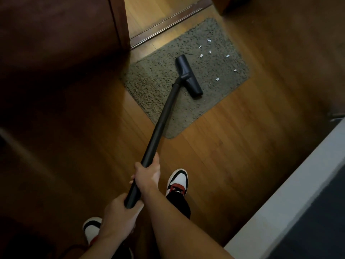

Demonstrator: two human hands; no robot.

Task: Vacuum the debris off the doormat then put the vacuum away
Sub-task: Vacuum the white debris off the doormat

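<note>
A grey-green shaggy doormat (160, 81) lies on the wooden floor before a doorway. Several small white scraps of debris (216, 79) are scattered over its right half. The black floor head (188, 75) of the vacuum rests on the mat's middle, just left of the scraps. Its long black tube (164, 116) slants down toward me. My right hand (147, 174) grips the tube partway along. My left hand (119, 214) grips the tube's near end. The vacuum's body is out of view.
A dark wooden door (56, 43) stands at the left, with a raised threshold (164, 25) beyond the mat. A white ledge (291, 199) runs along the lower right. My two sneakers (177, 182) stand on the wooden floor (233, 146) near the tube.
</note>
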